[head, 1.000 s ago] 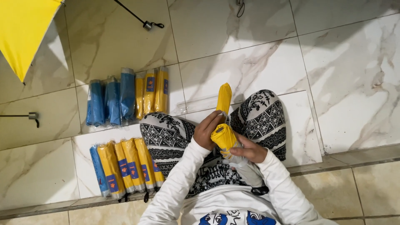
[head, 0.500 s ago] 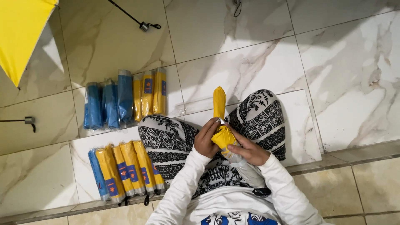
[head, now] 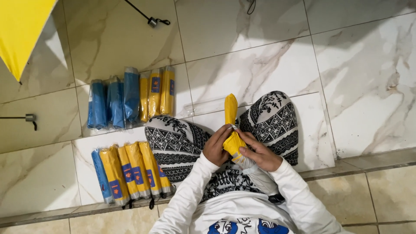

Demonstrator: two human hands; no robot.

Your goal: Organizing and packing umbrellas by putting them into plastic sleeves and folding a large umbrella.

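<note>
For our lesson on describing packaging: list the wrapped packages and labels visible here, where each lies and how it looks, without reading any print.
Far row of wrapped umbrellas: on the floor, upper left; three blue, three yellow with blue rectangular labels.
Near row of wrapped umbrellas: beside the left knee; one blue, the rest yellow with blue labels.
Yellow umbrella: held by left hand and right hand; no label visible.

Both hands, left hand [head: 216,149] and right hand [head: 259,154], grip folded yellow umbrella [head: 232,130] over lap. Wrapped blue and yellow umbrellas [head: 130,96] lie on marble floor [head: 242,56].
</note>
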